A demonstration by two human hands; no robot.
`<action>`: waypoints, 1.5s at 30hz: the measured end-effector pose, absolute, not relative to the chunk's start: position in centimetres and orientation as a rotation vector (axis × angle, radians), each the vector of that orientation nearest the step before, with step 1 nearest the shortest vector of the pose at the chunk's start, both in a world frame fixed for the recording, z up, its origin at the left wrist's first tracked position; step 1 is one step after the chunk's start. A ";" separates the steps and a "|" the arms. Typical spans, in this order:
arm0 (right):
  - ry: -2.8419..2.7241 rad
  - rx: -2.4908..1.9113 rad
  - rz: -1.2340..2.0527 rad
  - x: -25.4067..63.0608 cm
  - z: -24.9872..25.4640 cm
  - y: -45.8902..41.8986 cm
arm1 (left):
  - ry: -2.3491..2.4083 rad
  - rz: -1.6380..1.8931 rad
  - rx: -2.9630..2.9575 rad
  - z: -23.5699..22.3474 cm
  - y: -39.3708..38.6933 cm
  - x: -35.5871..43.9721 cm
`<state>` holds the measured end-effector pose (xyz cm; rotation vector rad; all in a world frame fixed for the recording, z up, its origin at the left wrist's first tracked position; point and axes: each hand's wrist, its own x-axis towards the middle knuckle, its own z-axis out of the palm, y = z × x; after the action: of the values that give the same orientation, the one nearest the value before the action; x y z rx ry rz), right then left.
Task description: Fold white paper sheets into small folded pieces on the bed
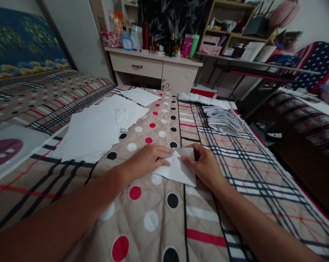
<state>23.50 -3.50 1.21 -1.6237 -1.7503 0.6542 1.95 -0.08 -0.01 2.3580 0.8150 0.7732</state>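
The quilted bedspread [150,240] looks soft, so the folded paper [182,169] lying on it could crease crookedly. The right hand [207,163] pinches its edge, where tugging might skew it; the left hand [150,159] touches it, grip unclear.

A beige quilted bedspread [153,247] with dots and plaid bands fills the foreground. Behind it, a cream dresser [150,69] bears a blue alarm clock [127,42] and, farther right, a magenta box [187,47] beside a green tube [194,46]. Stars-and-stripes fabric [311,63] shows at far right.

Matt paper sheet [183,170], quilted bedspread [150,238]
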 end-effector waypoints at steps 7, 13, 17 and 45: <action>-1.837 -1.390 0.511 22.6 1.4 -5.4 | 0.776 0.773 2.419 0.0 -0.1 1.8; -2.121 -1.309 0.312 23.0 1.7 -5.6 | 0.748 0.780 2.414 -0.1 0.1 1.7; -2.235 -1.282 0.235 23.1 1.7 -5.7 | 0.747 0.788 2.356 -0.1 0.1 1.7; -2.453 -1.288 0.021 22.3 2.7 -6.3 | 0.762 0.835 2.349 0.2 -0.7 1.4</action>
<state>22.28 -6.31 2.66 -1.2876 -2.4527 0.0209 1.43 -0.68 0.21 2.3491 0.7623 0.8352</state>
